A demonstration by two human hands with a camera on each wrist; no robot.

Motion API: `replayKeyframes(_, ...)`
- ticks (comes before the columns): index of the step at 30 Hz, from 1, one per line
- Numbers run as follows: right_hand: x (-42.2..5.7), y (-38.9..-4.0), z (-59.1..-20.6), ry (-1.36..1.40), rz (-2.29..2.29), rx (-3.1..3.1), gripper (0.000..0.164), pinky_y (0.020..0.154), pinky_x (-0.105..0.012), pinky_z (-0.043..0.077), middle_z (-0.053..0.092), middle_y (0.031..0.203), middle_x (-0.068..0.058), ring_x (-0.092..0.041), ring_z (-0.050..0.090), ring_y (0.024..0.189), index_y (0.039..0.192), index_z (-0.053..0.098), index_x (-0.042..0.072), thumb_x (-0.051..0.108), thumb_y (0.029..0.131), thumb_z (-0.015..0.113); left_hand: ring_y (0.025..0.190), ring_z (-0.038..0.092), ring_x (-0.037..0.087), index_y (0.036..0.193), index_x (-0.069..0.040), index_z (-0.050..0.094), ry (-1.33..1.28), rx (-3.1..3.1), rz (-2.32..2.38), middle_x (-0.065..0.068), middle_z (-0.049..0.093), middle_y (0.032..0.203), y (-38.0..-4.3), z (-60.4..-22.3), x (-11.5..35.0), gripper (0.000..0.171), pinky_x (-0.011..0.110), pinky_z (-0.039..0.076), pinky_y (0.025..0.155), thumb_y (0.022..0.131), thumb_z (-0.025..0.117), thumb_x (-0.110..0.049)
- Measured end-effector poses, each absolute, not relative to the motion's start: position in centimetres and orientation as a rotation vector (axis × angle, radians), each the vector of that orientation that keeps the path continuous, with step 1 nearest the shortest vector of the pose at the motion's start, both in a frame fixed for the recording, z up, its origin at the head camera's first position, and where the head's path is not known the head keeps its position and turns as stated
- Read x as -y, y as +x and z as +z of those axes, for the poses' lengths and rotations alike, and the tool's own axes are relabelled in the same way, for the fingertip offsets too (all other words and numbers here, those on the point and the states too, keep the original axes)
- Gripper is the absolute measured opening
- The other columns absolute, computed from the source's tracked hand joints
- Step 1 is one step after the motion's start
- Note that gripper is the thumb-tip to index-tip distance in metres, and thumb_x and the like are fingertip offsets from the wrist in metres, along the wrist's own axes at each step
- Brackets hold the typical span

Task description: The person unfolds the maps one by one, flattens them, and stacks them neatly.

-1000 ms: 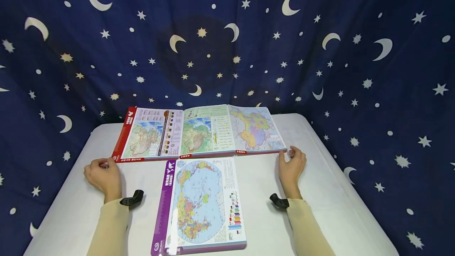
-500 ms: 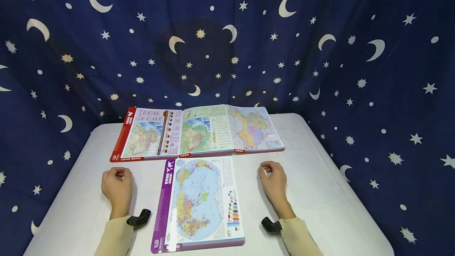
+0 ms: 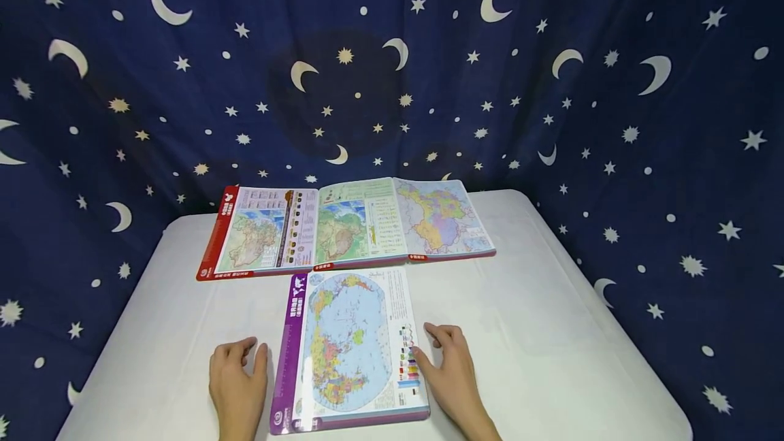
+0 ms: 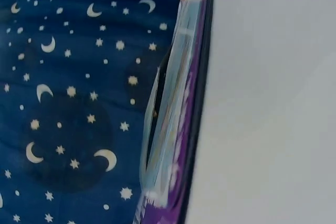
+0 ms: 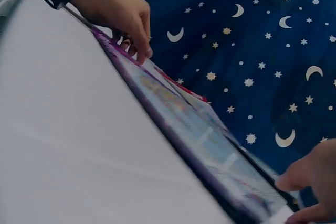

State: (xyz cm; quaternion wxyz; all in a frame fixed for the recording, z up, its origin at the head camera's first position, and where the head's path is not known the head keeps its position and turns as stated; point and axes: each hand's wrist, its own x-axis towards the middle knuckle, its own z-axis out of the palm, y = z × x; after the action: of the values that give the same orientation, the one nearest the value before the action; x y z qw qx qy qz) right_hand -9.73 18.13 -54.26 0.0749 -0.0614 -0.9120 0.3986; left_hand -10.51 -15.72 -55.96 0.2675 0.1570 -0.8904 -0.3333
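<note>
A purple-bordered world map lies on the white table, its side showing several layers. Just left of its purple strip is my left hand, thumb raised apart from the loosely bent fingers, holding nothing. My right hand is at the map's right edge, with the thumb tip over or against the colour key; contact is unclear. In the left wrist view the map appears edge-on, with a gap between its layers. The right wrist view has my left hand at one end and my right hand at the other.
Behind the world map lies a red-bordered map, spread out in three panels and nearly touching its back edge. A dark blue cloth with moons and stars hangs behind the white table.
Both hands have moved from beside the red-bordered map toward me, down to either side of the purple-bordered map. Their fingers have loosened. The maps look unmoved on the table.
</note>
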Motion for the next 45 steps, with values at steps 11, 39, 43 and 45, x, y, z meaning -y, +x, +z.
replayKeyframes(11,-16.3,-5.6,-53.5,-0.314,1.293,2.703,0.051,0.069,-0.022,0.040,0.058,0.117,-0.005,-0.009,0.046,0.084,0.131,0.070,0.001,0.028,0.090,0.083,0.080,0.051,0.027,0.100,0.010,0.078,0.286,2.320,-0.680,0.013,0.058,0.086,-4.1,-58.1,12.1,0.036,0.038,0.041,0.063,0.075,0.086,-0.015)
replayKeyframes(39,-18.7,-5.6,-55.0,-0.158,1.445,2.484,0.033,0.064,-0.020,0.048,0.072,0.090,0.010,-0.001,0.057,0.072,0.119,0.074,0.013,0.004,0.088,0.082,0.055,0.068,0.017,0.101,0.003,0.076,0.611,2.628,-1.727,0.004,0.074,0.069,-4.8,-54.5,14.3,0.025,0.029,0.057,0.054,0.094,0.080,-0.020)
replayKeyframes(43,-18.9,-5.4,-55.4,-0.104,1.465,2.461,0.034,0.064,-0.020,0.049,0.071,0.089,0.010,-0.001,0.056,0.071,0.119,0.074,0.014,0.005,0.087,0.084,0.056,0.069,0.018,0.101,0.005,0.075,0.626,2.596,-1.775,0.006,0.074,0.071,-4.6,-54.4,14.4,0.023,0.030,0.057,0.054,0.094,0.078,-0.016)
replayKeyframes(45,-18.9,-5.4,-55.6,-0.081,1.464,2.441,0.034,0.064,-0.020,0.049,0.070,0.088,0.013,-0.001,0.057,0.071,0.118,0.075,0.014,0.004,0.087,0.084,0.056,0.069,0.019,0.102,0.005,0.075,0.622,2.583,-1.800,0.007,0.074,0.071,-4.6,-54.3,14.5,0.022,0.031,0.057,0.053,0.094,0.077,-0.015)
